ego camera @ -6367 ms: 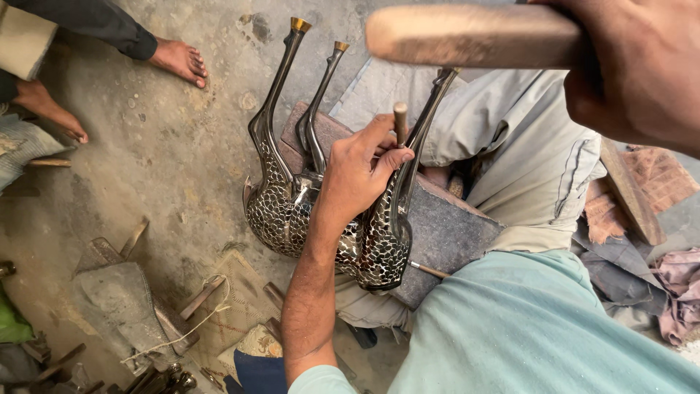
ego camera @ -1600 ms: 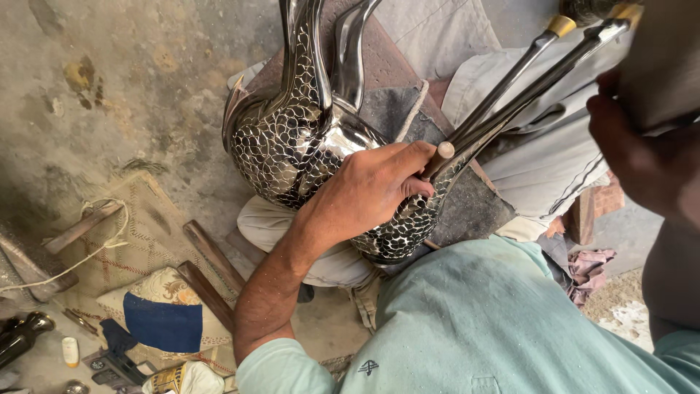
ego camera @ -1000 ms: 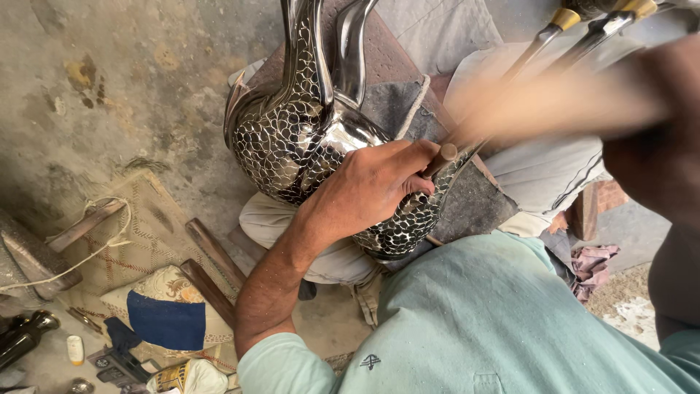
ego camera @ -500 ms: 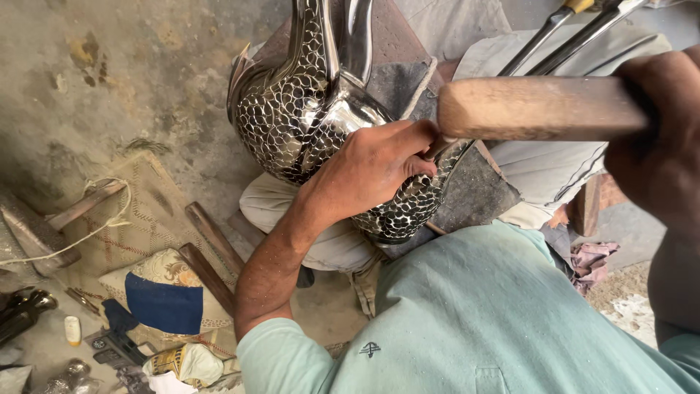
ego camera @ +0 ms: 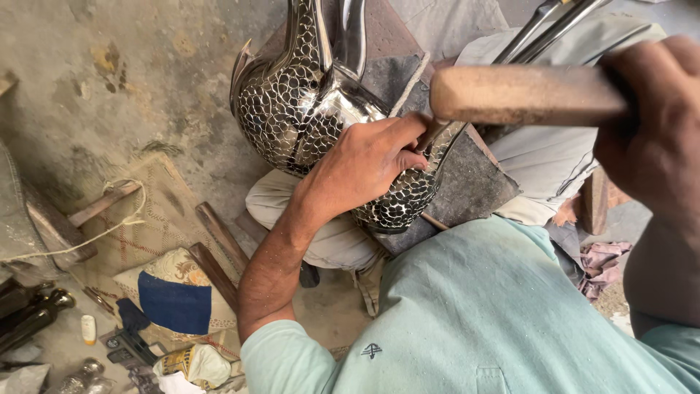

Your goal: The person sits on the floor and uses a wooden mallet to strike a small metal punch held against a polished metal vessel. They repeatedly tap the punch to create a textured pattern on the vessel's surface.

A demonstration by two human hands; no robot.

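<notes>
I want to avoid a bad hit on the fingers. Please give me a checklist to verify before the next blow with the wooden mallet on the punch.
1. Punch gripped firmly by the left hand: ok.
2. Punch tip seated on the patterned metal piece: cannot tell, the hand hides it.
3. Wooden mallet held by the right hand: ok.
4. Mallet lined up above the punch top: ok, it hovers close over it.
5. Left fingers below the punch top: ok, though close.
6. Metal piece resting steady on the dark pad: cannot tell.

Silver scale-patterned metal birds [ego camera: 313, 109], brown wooden mallet [ego camera: 525, 95]
</notes>
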